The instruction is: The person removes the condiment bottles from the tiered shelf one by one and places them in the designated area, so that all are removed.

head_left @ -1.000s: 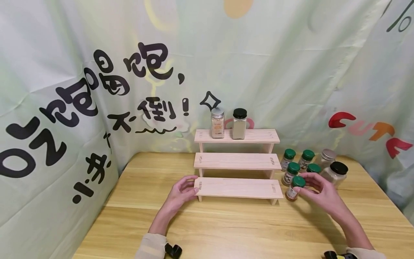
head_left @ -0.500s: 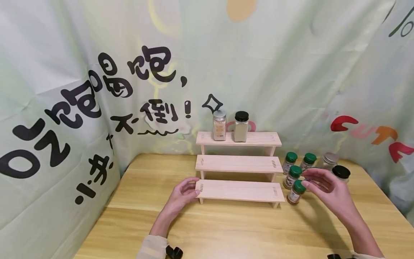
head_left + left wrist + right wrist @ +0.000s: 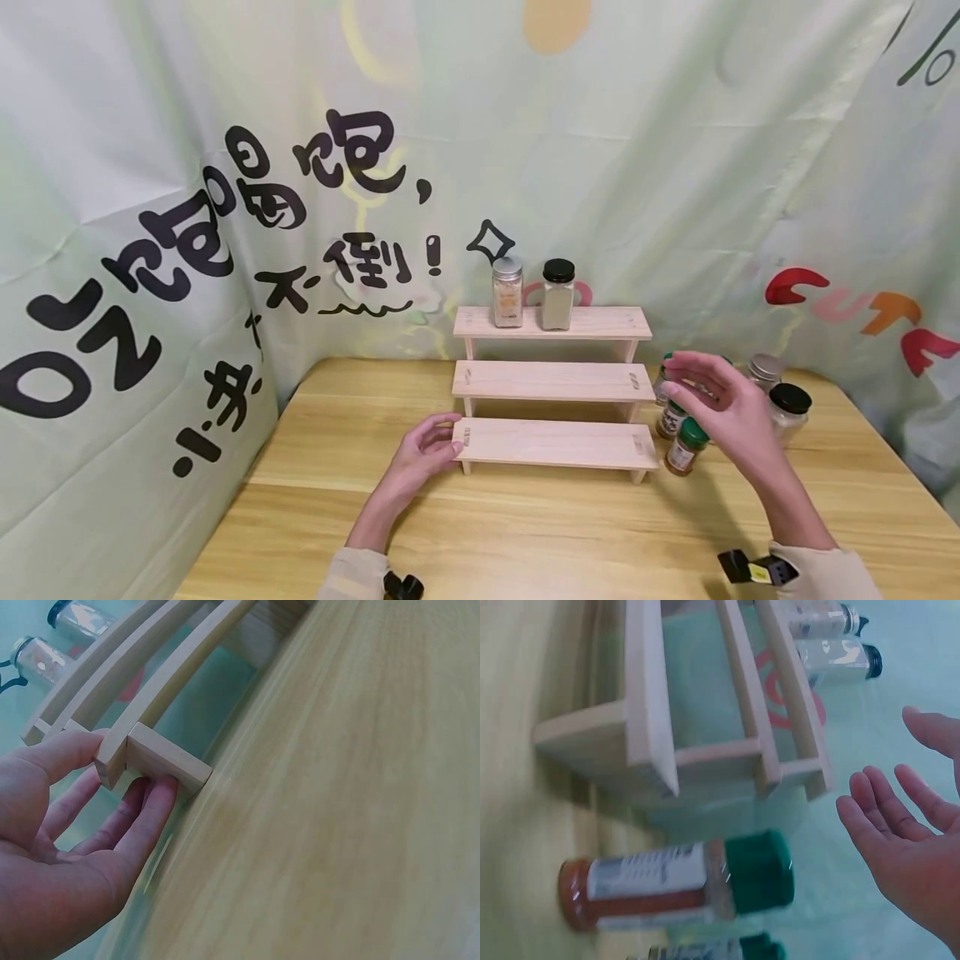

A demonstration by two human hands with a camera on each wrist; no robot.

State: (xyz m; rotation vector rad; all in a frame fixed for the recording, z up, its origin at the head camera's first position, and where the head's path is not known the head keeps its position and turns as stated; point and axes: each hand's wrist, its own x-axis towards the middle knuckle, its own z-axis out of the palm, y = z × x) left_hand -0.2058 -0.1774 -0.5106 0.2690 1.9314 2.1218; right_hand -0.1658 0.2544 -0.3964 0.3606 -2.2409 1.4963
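My left hand (image 3: 423, 454) holds the left end of the lowest step of a three-tier wooden spice rack (image 3: 555, 440). In the left wrist view its thumb lies on the board (image 3: 124, 739) and the fingertips touch the side leg (image 3: 166, 761). My right hand (image 3: 731, 408) hovers above the green-capped spice jars, its fingers loosely bent around nothing. The front spice jar (image 3: 685, 450), with reddish-brown contents and a white label, stands upright right of the rack; the right wrist view shows this jar (image 3: 652, 885) apart from the hand. Other green-capped jars are partly hidden behind the hand.
On the top step stand a silver-capped jar (image 3: 507, 296) and a black-capped jar (image 3: 558, 298). Another black-capped jar (image 3: 789, 408) and a silver-capped jar (image 3: 765, 371) are on the table (image 3: 525, 533) at right. A printed curtain (image 3: 675, 167) hangs behind.
My right hand has come away from the front green-capped jar and risen, moving up and slightly left over the jars behind it. The left hand stays on the rack.
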